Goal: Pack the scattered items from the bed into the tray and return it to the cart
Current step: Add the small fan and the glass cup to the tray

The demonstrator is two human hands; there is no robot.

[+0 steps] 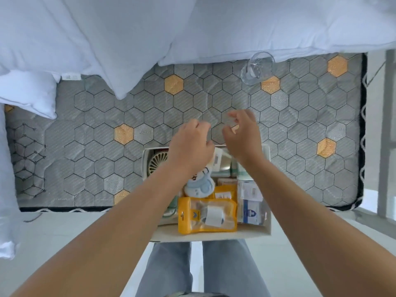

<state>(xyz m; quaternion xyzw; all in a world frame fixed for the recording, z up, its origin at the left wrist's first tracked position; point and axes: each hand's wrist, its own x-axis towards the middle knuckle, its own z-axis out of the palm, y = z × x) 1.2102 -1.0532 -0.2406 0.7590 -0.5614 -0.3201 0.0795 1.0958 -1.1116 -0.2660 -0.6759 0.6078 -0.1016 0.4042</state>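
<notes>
**Tray packed at the bed's edge, a glass still out on the mattress**

The bed shows a bare mattress top, grey quilted hexagons with a few orange ones scattered through it and a black zigzag border along its near and right edges. White pillows and bedding are heaped along the far side and down the left. Pale floor runs beneath the near edge, and a light metal frame stands to the right.

A white tray sits at the near edge of the mattress, overhanging it toward the person's jeans. Inside it lie a yellow pouch holding a white roll, a blue and white packet on the right, a small blue plush and a cream fan at the far left corner.

A clear glass lies on its side well beyond the tray, just by the pillows' edge.

Both hands hover over the tray's far rim. The left hand has its fingers curled loosely and holds nothing visible. The right hand is half spread; blur there hides whether it pinches something small.
</notes>
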